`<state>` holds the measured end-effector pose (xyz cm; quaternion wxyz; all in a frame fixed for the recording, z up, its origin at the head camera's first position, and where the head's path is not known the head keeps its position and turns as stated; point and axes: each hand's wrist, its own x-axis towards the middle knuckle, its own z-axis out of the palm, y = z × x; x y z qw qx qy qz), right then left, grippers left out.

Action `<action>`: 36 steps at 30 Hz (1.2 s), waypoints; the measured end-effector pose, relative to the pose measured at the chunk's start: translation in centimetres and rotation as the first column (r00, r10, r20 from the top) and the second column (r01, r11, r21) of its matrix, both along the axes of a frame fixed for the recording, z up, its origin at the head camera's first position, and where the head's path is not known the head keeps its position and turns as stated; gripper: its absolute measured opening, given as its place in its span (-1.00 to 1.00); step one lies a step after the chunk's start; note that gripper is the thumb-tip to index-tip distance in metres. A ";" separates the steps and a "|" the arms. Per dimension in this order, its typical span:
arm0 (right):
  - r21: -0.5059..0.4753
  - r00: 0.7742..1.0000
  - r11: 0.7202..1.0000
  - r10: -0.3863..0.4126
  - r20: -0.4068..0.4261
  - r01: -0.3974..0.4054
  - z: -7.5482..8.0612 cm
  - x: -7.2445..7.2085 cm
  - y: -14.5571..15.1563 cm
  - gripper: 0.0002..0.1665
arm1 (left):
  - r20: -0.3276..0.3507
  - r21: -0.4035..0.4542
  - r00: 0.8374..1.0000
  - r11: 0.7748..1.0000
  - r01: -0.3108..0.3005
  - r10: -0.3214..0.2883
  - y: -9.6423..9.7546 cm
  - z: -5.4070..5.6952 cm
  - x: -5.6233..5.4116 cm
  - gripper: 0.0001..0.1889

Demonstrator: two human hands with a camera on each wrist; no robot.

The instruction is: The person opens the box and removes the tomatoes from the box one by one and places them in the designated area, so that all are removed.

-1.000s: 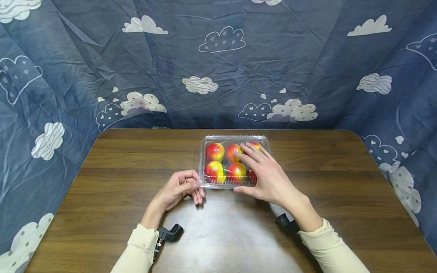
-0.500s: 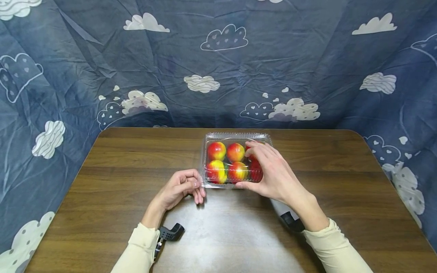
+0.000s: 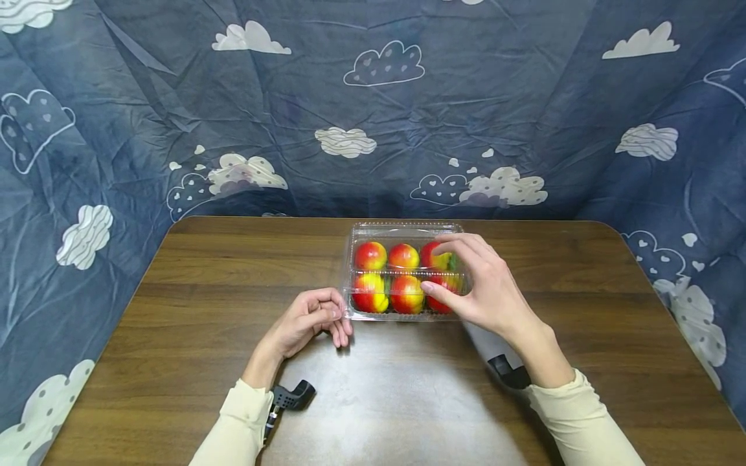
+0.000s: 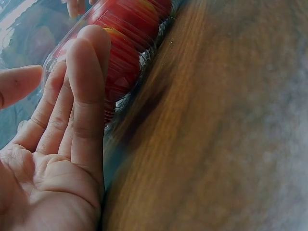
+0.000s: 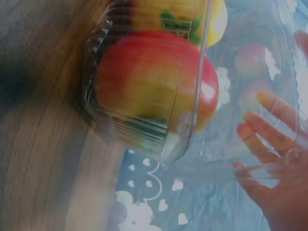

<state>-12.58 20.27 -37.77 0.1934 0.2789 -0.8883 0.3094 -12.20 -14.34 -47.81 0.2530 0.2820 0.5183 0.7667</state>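
A clear plastic clamshell box [image 3: 402,317] sits on the table with several round red-and-yellow fruits [image 3: 370,292] in it. Its hinged lid [image 3: 402,230] is raised at the front and slants up over the fruits. My right hand [image 3: 486,294] grips the lid near its right side, thumb toward the front edge and fingers over the top. In the right wrist view the fingers show through the clear lid, above a fruit [image 5: 154,82] with green leaf. At the box's front left corner, my left hand [image 3: 309,320] touches the rim with extended fingers [image 4: 86,77], its thumb apart from them.
The brown wooden table [image 3: 233,259] extends on both sides of the box. A blue cloud-patterned cloth [image 3: 384,116] hangs behind the table's far edge and along its sides. Black wrist mounts [image 3: 294,395] sit below the cuffs.
My right hand has moved right and raised the lid's front edge, which was down over the box a second ago. My left hand has stayed at the front left corner.
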 end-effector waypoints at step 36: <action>-0.249 0.994 0.965 -0.053 0.101 0.076 0.9 -0.7 2.6 -0.24 | -0.028 -0.009 1.000 1.000 0.013 -0.013 0.0 0.0 0.0 -0.84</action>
